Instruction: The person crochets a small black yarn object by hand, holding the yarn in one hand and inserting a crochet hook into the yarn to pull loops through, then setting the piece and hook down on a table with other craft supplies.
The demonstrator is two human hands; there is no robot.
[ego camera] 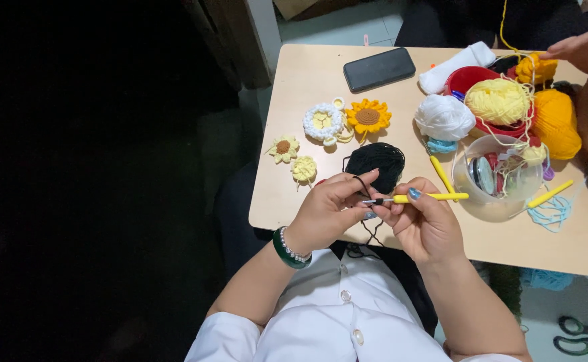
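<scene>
1. Right hand (pixel 422 218): palm turned inward, fingers curled and pinched shut on the yellow-handled crochet hook (pixel 420 198), held level, tip pointing left.
2. Left hand (pixel 334 208): fingers bent, thumb and forefinger pressed together on black yarn strand (pixel 363 184) at the hook's tip; green bangle (pixel 285 249) on the wrist. Both hands meet over the near table edge.
3. Black yarn ball (pixel 376 163) lies on the table (pixel 294 80) just beyond the hands.
4. Further out: crocheted flowers (pixel 367 116) to the left, clear plastic tub (pixel 498 175) to the right, phone (pixel 379 68) at the far side.
5. Another person's hand (pixel 578 48) at the far right corner.
</scene>
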